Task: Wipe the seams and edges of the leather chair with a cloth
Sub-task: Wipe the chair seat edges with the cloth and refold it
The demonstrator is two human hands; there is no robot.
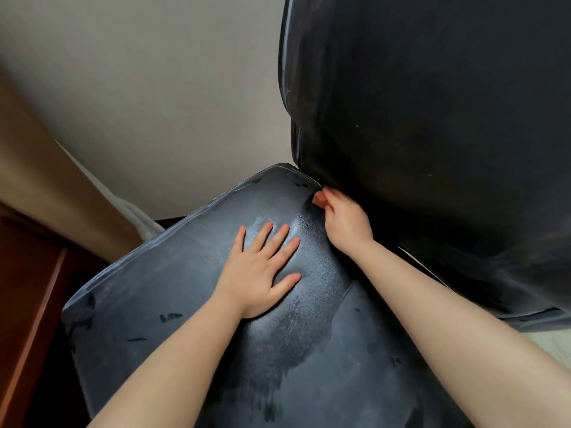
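The black leather chair fills the view: its worn seat (191,319) slopes from the lower left up to the middle, and its dark backrest (432,118) rises at the right. My left hand (262,270) lies flat on the seat with its fingers spread. My right hand (344,220) is curled at the crease where seat meets backrest. It pinches a small orange-pink cloth (319,199), of which only a corner shows; the rest is hidden in my fingers and the gap.
A pale wall (154,88) stands behind the chair. A tan curtain or panel (37,180) and dark red-brown wooden furniture (27,288) lie to the left. A light patch of floor (553,344) shows at the lower right.
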